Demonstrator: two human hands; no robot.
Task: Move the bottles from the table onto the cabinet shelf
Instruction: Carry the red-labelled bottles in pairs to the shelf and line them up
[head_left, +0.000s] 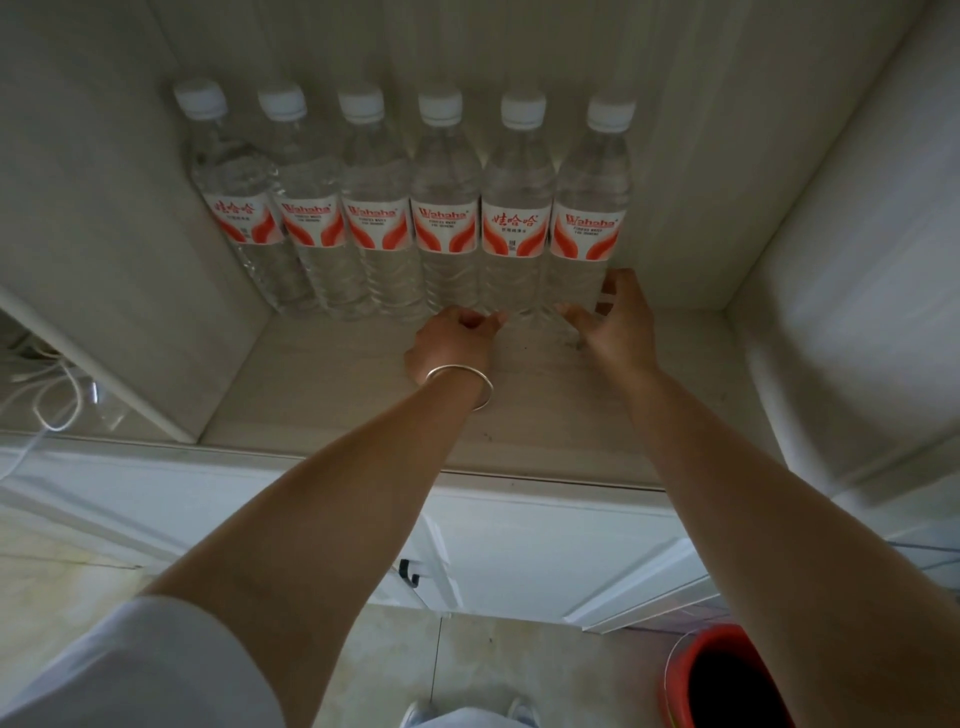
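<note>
Several clear water bottles with white caps and red-and-white labels stand upright in a row at the back of the pale cabinet shelf (363, 395). My left hand (452, 340), with a silver bangle on the wrist, is curled loosely in front of the row. Its fingertips reach the base of the second bottle from the right (516, 228). My right hand (621, 322) is spread around the base of the rightmost bottle (589, 228), thumb in front and fingers at its right side. Whether it presses on the bottle is unclear. The table is out of view.
The shelf's side walls (691, 208) close in the row at left and right. White cabinet doors (545, 551) with a dark handle hang below the shelf. A red bucket (727, 680) stands on the tiled floor at lower right. White cables (47, 395) lie at left.
</note>
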